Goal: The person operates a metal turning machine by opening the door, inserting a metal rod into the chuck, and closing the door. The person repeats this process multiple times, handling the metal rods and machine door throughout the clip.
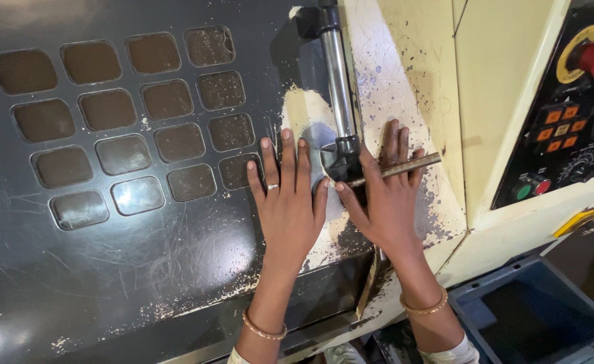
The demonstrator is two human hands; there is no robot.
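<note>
While my left hand (287,202) lies flat, open on the dark door (142,269) | right hand (384,195) grips metal rod (398,166), axis 8-to-2 o'clock | door handle (337,87) at 12, between hands.

Handle (338,81) top cut off by edge; rod (394,167) middle hidden under right hand (386,195) fingers.

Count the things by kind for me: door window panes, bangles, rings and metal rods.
window panes: 16
bangles: 2
ring: 1
metal rod: 1
Total: 20
</note>
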